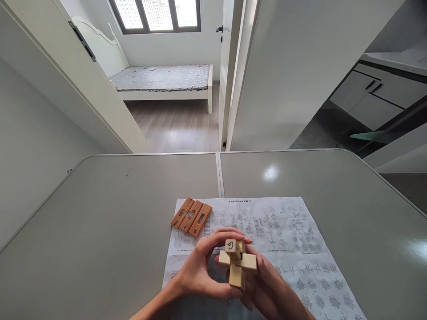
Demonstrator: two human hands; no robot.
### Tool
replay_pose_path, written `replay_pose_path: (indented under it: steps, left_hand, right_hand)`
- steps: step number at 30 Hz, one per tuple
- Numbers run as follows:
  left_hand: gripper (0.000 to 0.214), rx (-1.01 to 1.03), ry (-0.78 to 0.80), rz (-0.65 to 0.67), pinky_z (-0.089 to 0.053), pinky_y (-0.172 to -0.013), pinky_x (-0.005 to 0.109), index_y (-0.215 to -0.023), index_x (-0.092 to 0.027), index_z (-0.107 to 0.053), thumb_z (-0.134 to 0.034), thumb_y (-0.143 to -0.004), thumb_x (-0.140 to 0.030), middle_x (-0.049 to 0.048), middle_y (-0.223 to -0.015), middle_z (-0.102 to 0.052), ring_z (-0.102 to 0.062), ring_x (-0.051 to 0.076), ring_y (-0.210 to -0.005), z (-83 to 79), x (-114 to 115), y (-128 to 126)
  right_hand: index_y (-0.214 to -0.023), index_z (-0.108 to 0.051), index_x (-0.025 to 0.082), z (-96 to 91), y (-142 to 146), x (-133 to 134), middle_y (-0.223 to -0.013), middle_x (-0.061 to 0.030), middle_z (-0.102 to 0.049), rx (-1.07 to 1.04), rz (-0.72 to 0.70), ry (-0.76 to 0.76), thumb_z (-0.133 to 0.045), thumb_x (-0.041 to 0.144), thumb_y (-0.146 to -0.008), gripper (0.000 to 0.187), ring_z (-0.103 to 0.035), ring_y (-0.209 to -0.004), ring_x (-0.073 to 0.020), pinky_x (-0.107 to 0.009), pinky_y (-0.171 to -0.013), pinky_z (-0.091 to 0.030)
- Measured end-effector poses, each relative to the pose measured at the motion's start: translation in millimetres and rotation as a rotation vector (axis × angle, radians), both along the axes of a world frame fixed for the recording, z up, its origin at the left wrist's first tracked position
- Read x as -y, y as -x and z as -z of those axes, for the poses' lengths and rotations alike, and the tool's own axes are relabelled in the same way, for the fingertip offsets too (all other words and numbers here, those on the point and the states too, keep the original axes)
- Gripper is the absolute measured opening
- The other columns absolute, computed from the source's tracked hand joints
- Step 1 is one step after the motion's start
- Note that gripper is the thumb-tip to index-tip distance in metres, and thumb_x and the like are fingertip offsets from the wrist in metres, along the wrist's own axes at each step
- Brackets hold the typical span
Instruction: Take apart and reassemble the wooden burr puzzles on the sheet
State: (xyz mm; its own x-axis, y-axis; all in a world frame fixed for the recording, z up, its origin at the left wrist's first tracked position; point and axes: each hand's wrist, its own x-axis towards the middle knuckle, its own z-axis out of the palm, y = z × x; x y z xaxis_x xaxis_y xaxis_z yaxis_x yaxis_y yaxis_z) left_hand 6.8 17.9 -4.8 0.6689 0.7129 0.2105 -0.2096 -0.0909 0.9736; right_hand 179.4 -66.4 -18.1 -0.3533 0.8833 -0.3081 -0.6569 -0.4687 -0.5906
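Both hands hold one pale wooden puzzle (237,263), an interlocked cluster of light-coloured bars crossing at right angles. The left hand (200,271) wraps the puzzle from its left side: the fingers (230,232) arch over the top of the cluster and the thumb lies under its lower edge, closed on the wood. The right hand (263,282) supports the puzzle from the right and from beneath, its fingers pressed against the protruding bars, also closed on the wood. The end face of the uppermost bar carries a dark printed mark.

The puzzle is held just above the instruction sheet (293,231), a white paper printed with rows of small diagrams. All positions below refer to this sheet. The puzzle sits over the sheet's near-left portion. Three brown wooden pieces (191,216), flat, slotted and marked with numerals, lie side by side on the sheet's far-left corner, touching one another and well apart from the hands. The sheet lies flat on a grey table (100,222), whose centre seam (218,175) runs away from the sheet's far edge. Beyond the table, a doorway opens onto a room with a bed (163,80) under a window (156,15).
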Motion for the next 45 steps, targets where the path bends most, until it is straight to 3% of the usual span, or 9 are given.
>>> replay_pose_path:
  steps: [5,11,15,19,23,27,30,35,45]
  left_hand:
    - [0.074,-0.010,-0.034,-0.074,-0.051,-0.109,0.045,-0.135,-0.026,-0.070,-0.092,-0.064,-0.030,0.0116,-0.132,-0.070,-0.064,0.034,-0.126,1.6,1.2,0.2]
    - [0.078,-0.043,-0.061,-0.095,-0.051,-0.111,0.047,-0.137,-0.026,-0.069,-0.094,-0.064,-0.033,0.0125,-0.134,-0.069,-0.064,0.035,-0.127,4.5,1.2,2.7]
    - [0.080,-0.101,-0.069,-0.018,-0.041,-0.121,0.053,-0.148,-0.027,-0.061,-0.090,-0.077,-0.048,0.0140,-0.145,-0.065,-0.053,0.038,-0.141,0.2,-1.4,3.2]
    - [0.069,-0.190,-0.073,-0.081,-0.041,-0.120,0.050,-0.148,-0.027,-0.061,-0.066,-0.092,-0.067,0.0143,-0.148,-0.063,-0.054,0.036,-0.140,-5.6,-0.5,2.1]
    - [0.039,-0.250,-0.155,-0.250,-0.054,-0.099,0.038,-0.118,-0.022,-0.073,-0.064,-0.099,-0.054,0.0121,-0.117,-0.071,-0.068,0.026,-0.109,-6.8,2.7,-1.1]
    - [0.026,-0.285,-0.167,-0.290,-0.055,-0.082,0.032,-0.104,-0.019,-0.073,-0.070,-0.096,-0.043,0.0077,-0.097,-0.071,-0.068,0.021,-0.087,-6.1,4.3,-4.6]
    - [0.018,-0.296,-0.188,-0.318,-0.056,-0.077,0.030,-0.099,-0.019,-0.073,-0.073,-0.094,-0.037,0.0065,-0.091,-0.072,-0.069,0.020,-0.083,-3.9,3.9,-5.9]
    - [0.015,-0.313,-0.317,-0.349,-0.057,-0.073,0.027,-0.098,-0.019,-0.072,-0.072,-0.096,-0.034,0.0066,-0.091,-0.073,-0.070,0.018,-0.079,2.2,3.3,-6.2]
    - [0.007,-0.303,-0.408,-0.407,-0.055,-0.074,0.025,-0.099,-0.019,-0.067,-0.066,-0.101,-0.025,0.0051,-0.092,-0.071,-0.068,0.016,-0.081,6.3,4.6,-5.2]
  right_hand:
    - [-0.141,-0.056,0.019,-17.0,-4.8,-6.3,-0.112,-0.0158,-0.072,0.084,0.058,0.028,-0.073,0.067,-0.088,0.073,-0.064,-0.072,-0.0194,-0.027,-0.057,-0.051]
    - [-0.135,-0.058,0.017,-36.6,-10.5,-9.9,-0.107,-0.0149,-0.074,0.143,0.045,0.044,-0.075,0.065,-0.088,0.069,-0.067,-0.078,-0.0216,-0.030,-0.062,-0.054]
    - [-0.131,-0.061,0.020,-40.8,-14.6,-8.7,-0.106,-0.0121,-0.075,0.364,0.082,0.002,-0.075,0.068,-0.086,0.068,-0.069,-0.074,-0.0214,-0.036,-0.071,-0.057]
    - [-0.118,-0.062,0.024,-42.4,-19.8,-6.4,-0.110,-0.0096,-0.075,0.709,0.179,-0.069,-0.085,0.061,-0.080,0.058,-0.072,-0.090,-0.0257,-0.038,-0.080,-0.061]
    - [-0.117,-0.063,0.026,-43.1,-24.3,-5.8,-0.111,-0.0075,-0.077,0.973,0.175,-0.231,-0.088,0.047,-0.080,0.050,-0.072,-0.083,-0.0232,-0.039,-0.085,-0.062]
    - [-0.120,-0.064,0.028,-42.1,-26.6,-5.9,-0.113,-0.0078,-0.077,1.127,0.154,-0.395,-0.089,0.041,-0.079,0.049,-0.072,-0.080,-0.0237,-0.038,-0.078,-0.064]
    - [-0.121,-0.065,0.028,-41.6,-29.0,-5.9,-0.108,-0.0076,-0.077,1.207,0.177,-0.462,-0.089,0.041,-0.080,0.049,-0.072,-0.079,-0.0247,-0.039,-0.077,-0.064]
    - [-0.125,-0.061,0.029,-45.9,-35.2,-8.7,-0.111,-0.0073,-0.076,1.267,0.088,-0.581,-0.085,0.036,-0.085,0.048,-0.073,-0.076,-0.0218,-0.035,-0.074,-0.065]
    - [-0.121,-0.061,0.027,-53.8,-44.3,-8.4,-0.087,-0.0015,-0.073,1.454,0.090,-0.565,-0.075,0.042,-0.088,0.038,-0.073,-0.072,-0.0202,-0.031,-0.067,-0.064]
